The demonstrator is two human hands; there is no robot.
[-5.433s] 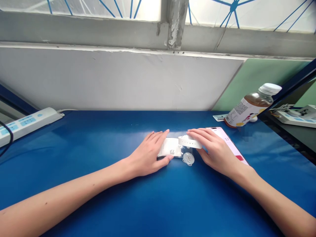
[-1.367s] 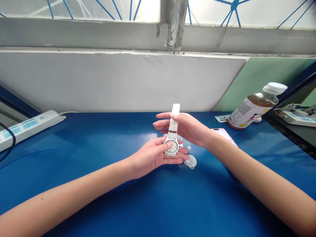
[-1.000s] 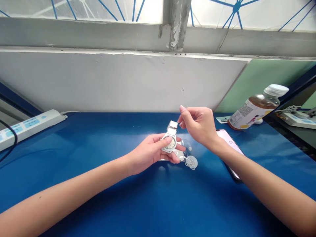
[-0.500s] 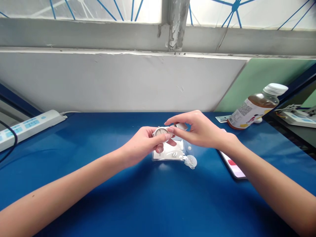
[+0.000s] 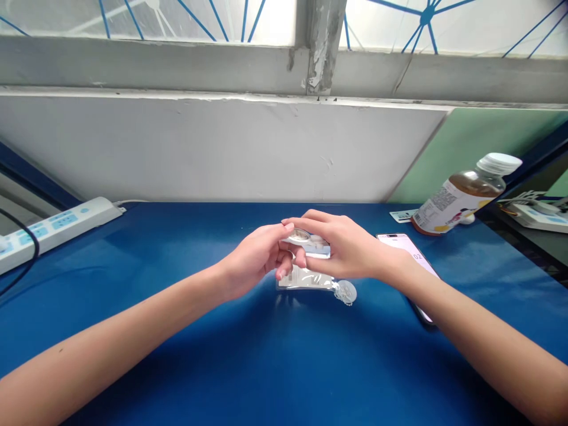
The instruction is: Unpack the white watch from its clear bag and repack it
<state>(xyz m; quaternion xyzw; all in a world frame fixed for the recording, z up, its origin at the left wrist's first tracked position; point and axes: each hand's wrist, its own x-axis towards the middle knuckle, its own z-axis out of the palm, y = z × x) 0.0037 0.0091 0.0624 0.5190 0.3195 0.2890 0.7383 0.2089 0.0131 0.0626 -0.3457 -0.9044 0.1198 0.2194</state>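
Observation:
Above the middle of the blue table (image 5: 284,355), both hands meet around a white wristwatch (image 5: 309,242). My left hand (image 5: 257,259) pinches the watch case from the left, fingers curled. From the right, my right hand (image 5: 344,248) wraps its fingers over the folded strap. Directly below the hands a clear plastic bag (image 5: 306,279) lies flat on the table. A small white round piece (image 5: 347,291) rests at the bag's right end. Much of the watch is hidden by my fingers.
A phone (image 5: 410,255) with a lit screen lies right of my right wrist. A bottle (image 5: 459,195) of brown drink leans at the back right, beside a small label. A white power strip (image 5: 53,228) sits at the far left. A white wall panel closes off the table's back.
The watch was lifted from the table and held upright with its strap stretched. Since then the strap has been folded down and both hands have closed over the watch above the bag.

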